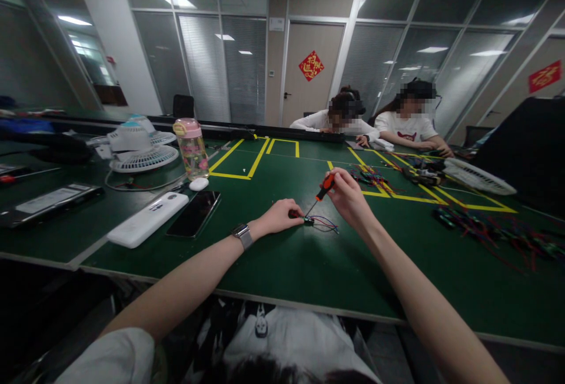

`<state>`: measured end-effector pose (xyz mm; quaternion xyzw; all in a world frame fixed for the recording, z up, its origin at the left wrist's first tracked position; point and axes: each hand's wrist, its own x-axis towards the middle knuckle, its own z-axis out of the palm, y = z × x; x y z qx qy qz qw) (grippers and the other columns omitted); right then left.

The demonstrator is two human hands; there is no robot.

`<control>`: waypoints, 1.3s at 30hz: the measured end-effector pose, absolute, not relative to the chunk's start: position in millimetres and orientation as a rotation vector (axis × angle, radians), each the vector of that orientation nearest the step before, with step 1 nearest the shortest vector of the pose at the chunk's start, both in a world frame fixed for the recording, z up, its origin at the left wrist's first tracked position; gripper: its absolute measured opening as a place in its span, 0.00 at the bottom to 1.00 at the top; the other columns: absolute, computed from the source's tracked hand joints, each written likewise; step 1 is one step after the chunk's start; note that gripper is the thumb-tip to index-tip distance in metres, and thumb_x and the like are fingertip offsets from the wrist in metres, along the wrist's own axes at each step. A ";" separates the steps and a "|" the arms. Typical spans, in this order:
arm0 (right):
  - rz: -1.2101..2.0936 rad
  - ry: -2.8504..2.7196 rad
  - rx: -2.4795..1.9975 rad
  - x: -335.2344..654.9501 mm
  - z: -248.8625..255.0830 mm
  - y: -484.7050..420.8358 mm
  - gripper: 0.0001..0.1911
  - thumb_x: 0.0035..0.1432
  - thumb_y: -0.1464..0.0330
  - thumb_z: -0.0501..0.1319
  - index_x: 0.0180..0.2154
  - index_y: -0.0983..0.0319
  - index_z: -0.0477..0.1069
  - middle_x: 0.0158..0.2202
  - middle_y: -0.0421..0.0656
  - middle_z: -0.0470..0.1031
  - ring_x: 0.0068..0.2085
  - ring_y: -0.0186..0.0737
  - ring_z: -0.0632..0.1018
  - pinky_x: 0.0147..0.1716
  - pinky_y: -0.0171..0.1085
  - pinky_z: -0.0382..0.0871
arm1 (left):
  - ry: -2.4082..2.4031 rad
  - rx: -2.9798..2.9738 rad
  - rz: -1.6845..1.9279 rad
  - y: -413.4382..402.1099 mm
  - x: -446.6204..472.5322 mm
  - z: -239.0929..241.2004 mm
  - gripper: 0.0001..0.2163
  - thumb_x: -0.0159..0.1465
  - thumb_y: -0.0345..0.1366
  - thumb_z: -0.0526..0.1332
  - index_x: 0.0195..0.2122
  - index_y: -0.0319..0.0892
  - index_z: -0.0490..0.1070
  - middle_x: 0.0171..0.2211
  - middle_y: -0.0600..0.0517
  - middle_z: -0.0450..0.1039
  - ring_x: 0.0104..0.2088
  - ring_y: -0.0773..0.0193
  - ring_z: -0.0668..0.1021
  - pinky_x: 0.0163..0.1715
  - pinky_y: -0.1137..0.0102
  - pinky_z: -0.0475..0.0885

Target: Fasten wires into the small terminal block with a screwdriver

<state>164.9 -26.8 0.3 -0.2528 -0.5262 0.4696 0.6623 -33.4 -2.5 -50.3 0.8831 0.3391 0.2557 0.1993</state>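
My right hand (346, 191) is closed around the orange and black handle of a screwdriver (325, 187). The screwdriver slants down to the left, and its tip meets a small green connector with wires (309, 220) on the green table. My left hand (285, 216) pinches the connector's left side, its fingertips low over the table. Thin red, blue and dark wires (326, 223) trail from the connector to the right. Part of the connector is hidden by my left fingers. A watch (242, 236) is on my left wrist.
Left of my hands lie a phone (194, 213), a white power bank (148, 219) and a white case (198, 184). Behind them stand a pink-lidded bottle (193, 149) and a fan (143, 152). Wired connectors (498, 231) lie piled right. Two people (408, 122) sit across the table.
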 end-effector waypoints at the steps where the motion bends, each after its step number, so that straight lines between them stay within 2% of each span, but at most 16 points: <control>1: 1.071 -1.193 -0.566 164.8 1.0 -27.1 0.11 0.51 0.57 0.69 0.35 0.54 0.74 0.34 0.38 0.73 0.35 0.35 0.74 0.41 0.37 0.70 | 0.946 2.467 0.717 -2.5 -33.5 -50.4 0.07 0.62 0.38 0.66 0.37 0.41 0.79 0.36 0.50 0.74 0.37 0.61 0.76 0.38 0.69 0.68; 8: 1.112 -1.150 -0.544 162.3 1.5 -26.1 0.14 0.50 0.54 0.68 0.35 0.53 0.73 0.34 0.38 0.75 0.36 0.38 0.76 0.40 0.39 0.71 | 0.933 2.452 0.713 -1.2 -33.8 -51.2 0.07 0.61 0.37 0.66 0.38 0.40 0.79 0.37 0.50 0.74 0.38 0.61 0.76 0.39 0.69 0.68; 13: 1.040 -1.205 -0.558 162.4 1.6 -28.6 0.10 0.51 0.57 0.69 0.34 0.54 0.74 0.33 0.37 0.73 0.36 0.36 0.74 0.42 0.37 0.71 | 0.934 2.449 0.718 -1.1 -33.6 -51.6 0.07 0.62 0.37 0.66 0.38 0.40 0.79 0.37 0.50 0.74 0.37 0.61 0.76 0.38 0.70 0.68; 18: 1.095 -1.250 -0.550 160.5 1.6 -29.0 0.15 0.53 0.56 0.67 0.41 0.53 0.74 0.36 0.39 0.75 0.39 0.37 0.77 0.44 0.39 0.71 | 0.932 2.454 0.721 -1.0 -33.4 -52.2 0.07 0.62 0.37 0.66 0.37 0.41 0.79 0.37 0.50 0.74 0.38 0.62 0.76 0.39 0.70 0.68; 24: 1.103 -1.196 -0.511 158.7 -0.3 -26.2 0.13 0.52 0.55 0.68 0.37 0.54 0.73 0.35 0.38 0.76 0.39 0.38 0.77 0.45 0.40 0.71 | 0.927 2.456 0.729 0.2 -33.6 -53.4 0.07 0.61 0.37 0.66 0.37 0.40 0.79 0.37 0.50 0.74 0.38 0.61 0.76 0.40 0.70 0.68; 28: 1.074 -1.185 -0.525 160.1 0.0 -27.4 0.11 0.50 0.57 0.70 0.34 0.54 0.75 0.33 0.37 0.73 0.36 0.35 0.74 0.42 0.36 0.72 | 0.925 2.461 0.723 -1.0 -33.8 -52.0 0.07 0.62 0.38 0.66 0.37 0.40 0.79 0.37 0.50 0.74 0.38 0.61 0.76 0.39 0.70 0.68; 39: 1.126 -1.158 -0.522 160.5 0.4 -27.0 0.14 0.50 0.55 0.69 0.37 0.53 0.74 0.33 0.38 0.74 0.37 0.36 0.75 0.43 0.38 0.71 | 0.933 2.467 0.720 -0.4 -33.0 -52.0 0.06 0.62 0.37 0.66 0.37 0.40 0.79 0.36 0.50 0.74 0.38 0.61 0.76 0.40 0.70 0.68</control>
